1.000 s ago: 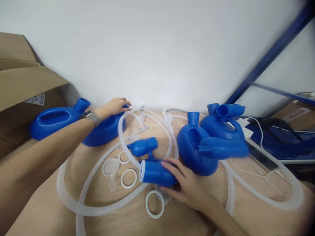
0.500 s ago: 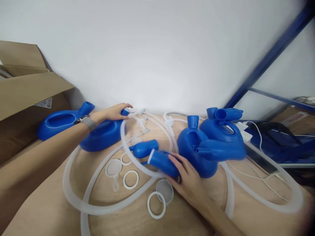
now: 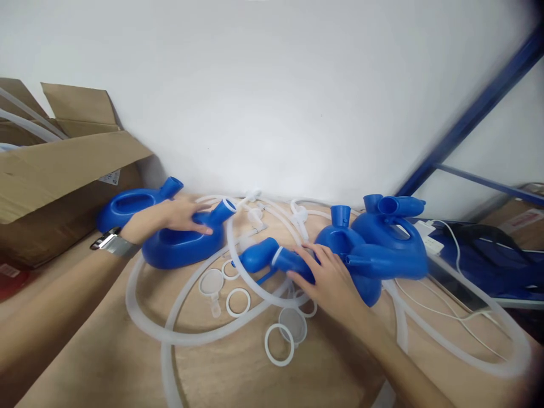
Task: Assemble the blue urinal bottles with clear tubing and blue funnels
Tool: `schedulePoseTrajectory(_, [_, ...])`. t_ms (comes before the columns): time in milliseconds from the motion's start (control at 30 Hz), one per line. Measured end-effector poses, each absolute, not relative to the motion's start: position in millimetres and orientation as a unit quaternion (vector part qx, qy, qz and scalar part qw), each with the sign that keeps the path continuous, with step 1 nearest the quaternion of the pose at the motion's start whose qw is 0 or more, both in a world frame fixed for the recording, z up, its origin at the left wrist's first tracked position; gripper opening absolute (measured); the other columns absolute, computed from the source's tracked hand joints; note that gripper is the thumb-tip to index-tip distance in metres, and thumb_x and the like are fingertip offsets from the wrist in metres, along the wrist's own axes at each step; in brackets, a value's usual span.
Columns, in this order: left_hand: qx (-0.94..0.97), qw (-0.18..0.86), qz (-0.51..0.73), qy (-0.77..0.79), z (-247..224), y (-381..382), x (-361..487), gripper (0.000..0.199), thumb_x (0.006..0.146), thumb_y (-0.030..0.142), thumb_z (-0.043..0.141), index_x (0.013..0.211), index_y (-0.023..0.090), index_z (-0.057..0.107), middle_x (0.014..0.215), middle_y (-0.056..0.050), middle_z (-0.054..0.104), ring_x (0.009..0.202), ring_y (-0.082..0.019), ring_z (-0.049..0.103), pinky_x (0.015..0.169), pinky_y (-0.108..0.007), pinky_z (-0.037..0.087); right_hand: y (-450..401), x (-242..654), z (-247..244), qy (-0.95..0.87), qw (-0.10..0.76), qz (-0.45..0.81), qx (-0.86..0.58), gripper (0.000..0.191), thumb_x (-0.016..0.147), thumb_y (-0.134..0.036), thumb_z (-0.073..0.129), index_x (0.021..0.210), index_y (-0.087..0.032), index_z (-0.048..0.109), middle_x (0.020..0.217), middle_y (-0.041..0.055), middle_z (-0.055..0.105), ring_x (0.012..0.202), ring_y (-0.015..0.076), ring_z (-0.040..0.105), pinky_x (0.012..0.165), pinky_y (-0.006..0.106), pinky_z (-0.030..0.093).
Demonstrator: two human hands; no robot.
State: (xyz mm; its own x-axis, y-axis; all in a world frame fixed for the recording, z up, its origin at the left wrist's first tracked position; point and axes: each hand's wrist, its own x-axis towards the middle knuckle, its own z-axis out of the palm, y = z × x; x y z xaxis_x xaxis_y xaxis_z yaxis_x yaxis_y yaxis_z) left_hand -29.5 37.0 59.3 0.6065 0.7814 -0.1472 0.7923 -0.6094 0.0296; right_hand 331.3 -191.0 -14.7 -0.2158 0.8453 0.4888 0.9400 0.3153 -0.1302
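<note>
My left hand (image 3: 185, 216) is closed round the handle of a blue urinal bottle (image 3: 182, 249), behind its angled, white-rimmed neck. My right hand (image 3: 329, 275) grips a blue cup-shaped piece (image 3: 295, 263) with a white ring at its mouth, palm down; part of it is hidden under the fingers. Just left of that lies another blue cup-shaped piece (image 3: 257, 255). Below are white rings (image 3: 279, 344) and round translucent caps (image 3: 211, 281). A long translucent hose (image 3: 199, 339) loops around these parts.
Another blue bottle (image 3: 127, 207) stands at the left by an open cardboard box (image 3: 76, 164). Blue bottles (image 3: 340, 216) with cup-shaped pieces (image 3: 389, 260) crowd the right. White connectors (image 3: 300, 215) lie near the wall. A power strip (image 3: 431, 243) and cables are farther right.
My left hand has moved down from the neck onto the bottle's handle, uncovering the white-rimmed mouth. My right hand stays on the cup-shaped piece. The view has swung slightly left.
</note>
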Motion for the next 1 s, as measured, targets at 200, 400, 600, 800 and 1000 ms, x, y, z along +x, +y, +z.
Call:
schedulePoseTrajectory(200, [0.889, 0.027, -0.019, 0.458, 44.1, 19.8, -38.2, 0.097, 0.079, 0.091, 0.055, 0.157, 0.033, 0.052, 0.147, -0.012, 0.066, 0.124, -0.040, 0.069, 0.103, -0.043, 0.051, -97.8, 274.0, 28.7, -0.781, 0.341, 0.164, -0.497, 0.052, 0.107, -0.049, 0.049, 0.153, -0.025, 0.053, 0.151, 0.0106, 0.059, 0.144, 0.0262, 0.052, 0.125, 0.047, 0.038])
schedulePoseTrajectory(400, [0.906, 0.023, 0.002, 0.423, 43.5, 4.8, -32.5, 0.095, 0.074, 0.089, 0.065, 0.151, 0.032, 0.061, 0.138, -0.010, 0.072, 0.118, -0.039, 0.071, 0.100, -0.041, 0.054, 0.5, 204.1, 23.0, -0.647, 0.418, 0.395, -0.501, 0.083, 0.105, -0.074, 0.020, 0.153, -0.016, 0.055, 0.156, 0.0152, 0.057, 0.145, 0.0295, 0.052, 0.125, 0.048, 0.036])
schedulePoseTrajectory(600, [0.912, 0.023, 0.006, 0.408, 43.6, 2.9, -31.8, 0.094, 0.072, 0.087, 0.070, 0.149, 0.033, 0.062, 0.131, -0.010, 0.075, 0.118, -0.038, 0.071, 0.102, -0.040, 0.053, 31.0, 184.1, -8.0, -0.635, 0.417, 0.427, -0.490, 0.105, 0.097, -0.085, 0.006, 0.146, -0.012, 0.064, 0.141, 0.0189, 0.067, 0.130, 0.0319, 0.063, 0.117, 0.050, 0.043])
schedulePoseTrajectory(800, [0.926, 0.020, 0.007, 0.376, 44.8, 6.3, -27.6, 0.089, 0.073, 0.087, 0.070, 0.146, 0.035, 0.065, 0.139, -0.008, 0.071, 0.124, -0.040, 0.067, 0.110, -0.043, 0.049, 26.5, 187.0, -11.4, -0.679, 0.440, 0.383, -0.446, 0.090, 0.100, -0.083, 0.019, 0.136, -0.019, 0.072, 0.129, 0.0148, 0.073, 0.128, 0.0292, 0.063, 0.117, 0.048, 0.042])
schedulePoseTrajectory(1000, [0.931, 0.029, 0.029, 0.363, 43.0, 8.7, -26.3, 0.094, 0.069, 0.089, 0.071, 0.148, 0.038, 0.063, 0.139, -0.007, 0.070, 0.124, -0.041, 0.067, 0.110, -0.044, 0.049, 15.1, 190.8, 1.5, -0.732, 0.395, 0.352, -0.429, 0.064, 0.111, -0.058, 0.025, 0.144, -0.022, 0.067, 0.137, 0.0097, 0.070, 0.132, 0.0251, 0.062, 0.121, 0.043, 0.039])
